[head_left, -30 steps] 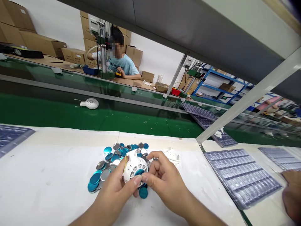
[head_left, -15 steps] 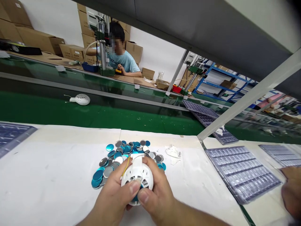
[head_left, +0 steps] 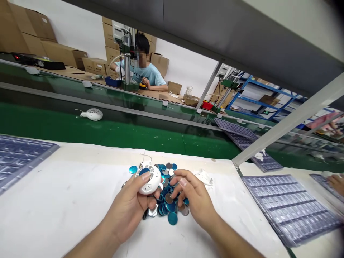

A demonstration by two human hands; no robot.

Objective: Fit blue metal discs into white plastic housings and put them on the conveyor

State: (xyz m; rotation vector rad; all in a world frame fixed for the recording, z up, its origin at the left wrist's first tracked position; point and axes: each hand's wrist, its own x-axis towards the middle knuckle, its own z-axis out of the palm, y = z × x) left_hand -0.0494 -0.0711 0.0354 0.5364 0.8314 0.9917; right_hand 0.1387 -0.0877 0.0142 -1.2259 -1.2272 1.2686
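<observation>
My left hand [head_left: 134,200] is closed around a round white vented plastic housing [head_left: 153,181], its thumb lying on the front beside a blue disc [head_left: 144,172] in the centre. A thin wire rises from the housing's narrow end. To the right, my right hand [head_left: 197,199] has its fingers apart and slightly curled, and I see nothing in it. Its fingertips are just over a heap of round discs [head_left: 172,218], some shiny blue and some silver. My left hand and the housing hide part of the heap.
Another white housing [head_left: 92,114] lies on the green conveyor belt [head_left: 129,130]. Clear plastic trays [head_left: 288,208] stand at the right, another tray [head_left: 21,157] at the left. A slanting white post [head_left: 279,125] rises beside crumpled white scraps [head_left: 204,176]. A co-worker [head_left: 150,73] sits across.
My right hand has let go of the housing and moved right, over the discs. My left hand alone now holds the housing, which is turned and moved slightly up and left.
</observation>
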